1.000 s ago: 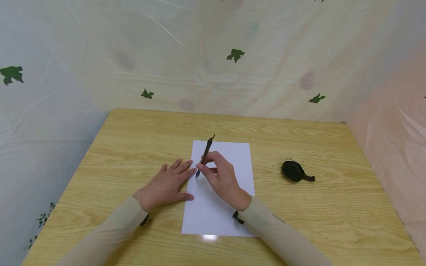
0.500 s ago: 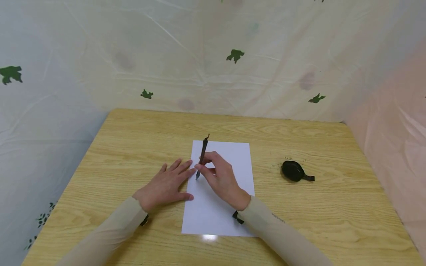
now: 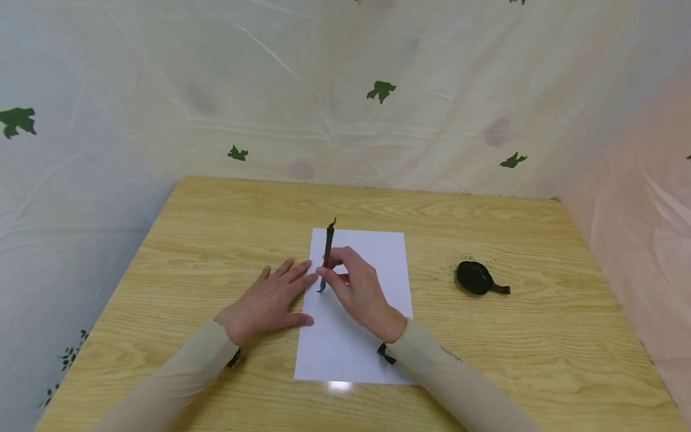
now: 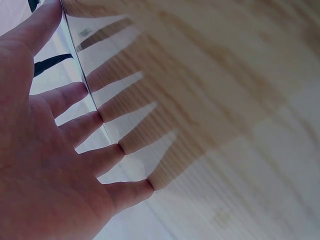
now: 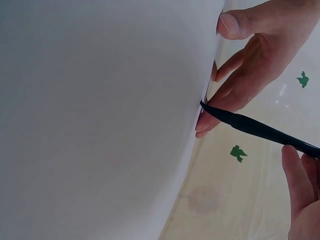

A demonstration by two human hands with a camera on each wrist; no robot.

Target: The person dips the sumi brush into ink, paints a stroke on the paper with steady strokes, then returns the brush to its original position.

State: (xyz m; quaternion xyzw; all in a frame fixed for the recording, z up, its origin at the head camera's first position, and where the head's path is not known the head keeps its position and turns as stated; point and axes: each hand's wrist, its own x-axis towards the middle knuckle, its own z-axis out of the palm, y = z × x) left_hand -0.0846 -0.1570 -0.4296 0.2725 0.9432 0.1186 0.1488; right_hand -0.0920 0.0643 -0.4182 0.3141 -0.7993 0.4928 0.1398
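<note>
My right hand (image 3: 363, 294) pinches a dark writing brush (image 3: 329, 245) between thumb and fingers. The brush stands nearly upright, with a small loop at its top end. Its black, slightly bent tip touches the white paper (image 3: 351, 354) near the left edge, as the right wrist view also shows of the brush (image 5: 260, 131). Flat and with fingers spread, my left hand (image 3: 267, 305) rests across the table and the sheet's left edge. Thumb and index fingertip lie on the paper. In the left wrist view the left hand's (image 4: 55, 150) fingers are straight.
A small black dish (image 3: 475, 278) with a short handle sits right of the paper, dark specks behind it. The wooden table (image 3: 540, 348) is bounded by pale hanging cloth (image 3: 302, 78) with green bird shapes at the back and sides.
The brush has tilted from leaning right to nearly upright, its top moving left. Its tip has shifted very slightly down and right, now bent against the paper. My left hand stays put.
</note>
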